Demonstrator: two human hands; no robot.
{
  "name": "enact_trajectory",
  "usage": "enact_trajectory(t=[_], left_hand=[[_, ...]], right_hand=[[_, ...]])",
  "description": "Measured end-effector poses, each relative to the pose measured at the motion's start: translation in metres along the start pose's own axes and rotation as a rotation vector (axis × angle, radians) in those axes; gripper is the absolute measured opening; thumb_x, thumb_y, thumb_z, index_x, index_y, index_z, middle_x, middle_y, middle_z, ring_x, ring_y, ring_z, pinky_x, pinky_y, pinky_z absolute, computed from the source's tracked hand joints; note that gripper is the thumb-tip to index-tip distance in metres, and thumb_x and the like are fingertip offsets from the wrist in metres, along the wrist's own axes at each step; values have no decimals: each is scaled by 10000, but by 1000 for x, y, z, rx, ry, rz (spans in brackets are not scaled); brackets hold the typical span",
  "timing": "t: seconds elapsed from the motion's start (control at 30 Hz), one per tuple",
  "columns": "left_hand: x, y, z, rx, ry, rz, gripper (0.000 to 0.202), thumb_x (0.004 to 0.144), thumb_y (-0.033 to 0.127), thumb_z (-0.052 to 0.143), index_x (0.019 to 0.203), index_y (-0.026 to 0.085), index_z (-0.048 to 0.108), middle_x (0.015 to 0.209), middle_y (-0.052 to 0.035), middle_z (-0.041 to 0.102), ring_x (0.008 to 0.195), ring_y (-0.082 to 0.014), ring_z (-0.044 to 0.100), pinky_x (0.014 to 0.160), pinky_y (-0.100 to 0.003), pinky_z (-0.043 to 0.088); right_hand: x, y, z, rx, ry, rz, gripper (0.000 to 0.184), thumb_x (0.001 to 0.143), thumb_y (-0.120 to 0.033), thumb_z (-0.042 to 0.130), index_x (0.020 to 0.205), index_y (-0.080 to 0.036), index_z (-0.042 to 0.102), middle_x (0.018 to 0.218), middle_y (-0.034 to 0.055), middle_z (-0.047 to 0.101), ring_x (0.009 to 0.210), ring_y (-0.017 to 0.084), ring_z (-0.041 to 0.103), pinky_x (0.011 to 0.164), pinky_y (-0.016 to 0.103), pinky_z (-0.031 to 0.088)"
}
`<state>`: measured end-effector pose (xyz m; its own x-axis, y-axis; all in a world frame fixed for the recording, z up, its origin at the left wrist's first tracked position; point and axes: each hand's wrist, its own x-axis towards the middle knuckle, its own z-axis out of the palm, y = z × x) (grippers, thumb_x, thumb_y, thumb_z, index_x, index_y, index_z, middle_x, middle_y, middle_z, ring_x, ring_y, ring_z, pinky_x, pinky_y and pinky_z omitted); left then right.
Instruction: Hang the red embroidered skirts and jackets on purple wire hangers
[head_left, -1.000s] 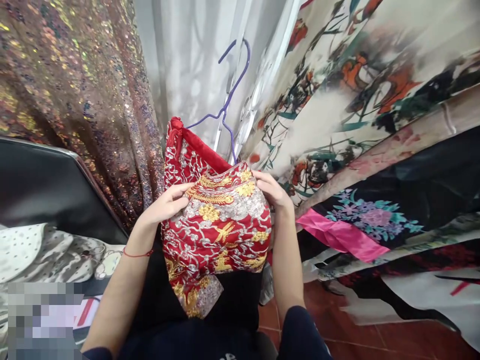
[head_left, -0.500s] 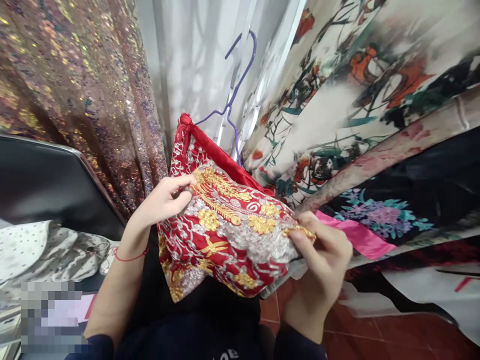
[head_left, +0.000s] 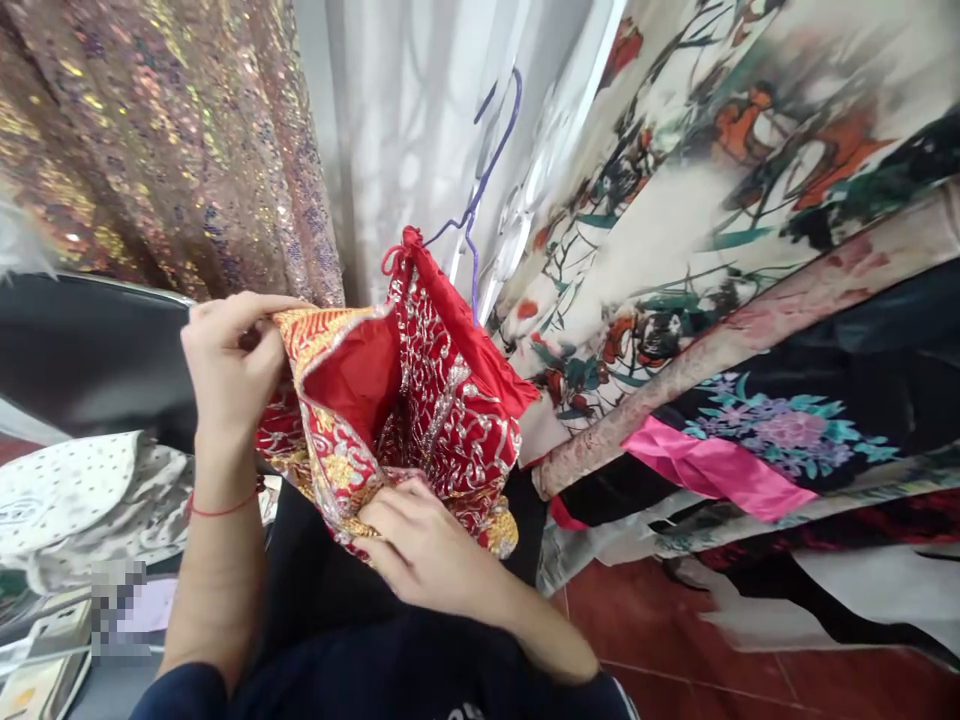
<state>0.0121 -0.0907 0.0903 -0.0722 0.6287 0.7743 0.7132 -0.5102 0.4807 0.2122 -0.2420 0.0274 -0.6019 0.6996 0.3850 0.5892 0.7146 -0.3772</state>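
I am holding the red embroidered garment [head_left: 450, 420] up in front of my lap, stretched between both hands. Its top corner seems to be hanging from the purple hanger [head_left: 491, 160] in front of the white curtain [head_left: 397, 130].

My left hand [head_left: 225, 350] is pinching the gold-trimmed edge, the grip closed on the cloth between thumb and fingers. It is drawing that edge up and out to the side, so the flap is folding back and showing the plain red lining.

My right hand [head_left: 424, 545] is taking the lower hem from below, its grip narrow and curled around the bunched cloth. That is pulling the piece taut against the hanger.

A sequin fabric [head_left: 187, 150] is hanging to the left and a printed fabric [head_left: 712, 200] to the right, with a pink cloth [head_left: 712, 475] draped lower down. The red tiled floor [head_left: 750, 670] is showing beneath them, and a dotted cloth [head_left: 67, 480] is lying by my left arm.
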Motion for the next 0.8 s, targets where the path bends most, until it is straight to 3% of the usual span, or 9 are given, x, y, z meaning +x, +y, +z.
enact_trajectory(t=[0.1, 0.2, 0.3, 0.37, 0.5, 0.6, 0.67, 0.73, 0.8], left_hand=[[14, -4, -12, -128, 171, 65, 255, 752, 118, 514, 758, 163, 766, 605, 24, 608, 535, -73, 427, 549, -233, 309], [22, 0, -20, -158, 210, 121, 234, 731, 69, 521, 722, 161, 736, 594, 42, 578, 514, -56, 376, 550, -232, 300], [20, 15, -20, -148, 139, 215, 234, 759, 41, 520, 716, 176, 707, 611, 53, 583, 544, -58, 432, 678, -266, 371], [16, 26, -14, -124, 56, 262, 230, 803, 55, 526, 730, 189, 699, 657, 49, 625, 607, -74, 508, 797, -307, 388], [13, 39, 5, -107, -73, 278, 232, 863, 122, 506, 746, 210, 686, 761, 28, 712, 703, -115, 580, 882, -361, 371], [16, 34, 8, -164, -141, 270, 236, 847, 125, 486, 724, 217, 664, 737, 23, 704, 690, -123, 583, 878, -371, 388], [20, 28, 3, -272, -158, 258, 204, 827, 123, 507, 698, 210, 640, 709, 16, 684, 673, -121, 580, 831, -354, 417], [24, 27, -6, -456, -197, 224, 171, 841, 171, 562, 684, 203, 619, 698, 0, 667, 657, -125, 573, 732, -324, 440], [28, 34, -11, -705, -322, 192, 249, 876, 303, 636, 654, 200, 588, 674, -18, 643, 644, -136, 570, 652, -309, 449]], right_hand=[[3, 17, -25, 143, 186, 41, 162, 1010, -301, 540, 982, -196, 659, 1038, 44, 694, 1028, 152, 632, 988, 319, 460], [-5, 39, -46, 21, 357, 244, 147, 992, -304, 567, 1016, -222, 687, 1218, 93, 666, 1179, 215, 615, 1062, 436, 440], [-15, 73, -58, -140, 435, 334, 149, 978, -334, 582, 1019, -247, 696, 1425, 121, 572, 1344, 294, 538, 1149, 607, 339], [-15, 101, -64, -180, 462, 359, 169, 973, -363, 575, 983, -251, 701, 1578, 111, 432, 1452, 334, 434, 1175, 673, 279], [-3, 144, -74, -115, 371, 391, 236, 979, -402, 511, 953, -248, 689, 1661, 76, 307, 1520, 365, 323, 1171, 730, 249], [-4, 138, -78, -141, 357, 379, 245, 977, -409, 517, 952, -244, 697, 1653, 78, 329, 1539, 378, 274, 1180, 748, 189], [-12, 117, -80, -113, 386, 306, 197, 978, -358, 539, 985, -252, 706, 1562, 103, 482, 1473, 342, 410, 1172, 662, 316], [-21, 93, -82, 65, 399, 110, 193, 987, -244, 518, 1051, -272, 698, 1357, 98, 673, 1227, 261, 646, 1029, 498, 515], [-25, 76, -84, 295, 417, -166, 270, 983, -176, 496, 1135, -311, 674, 1174, 48, 761, 970, 197, 732, 867, 399, 587]])
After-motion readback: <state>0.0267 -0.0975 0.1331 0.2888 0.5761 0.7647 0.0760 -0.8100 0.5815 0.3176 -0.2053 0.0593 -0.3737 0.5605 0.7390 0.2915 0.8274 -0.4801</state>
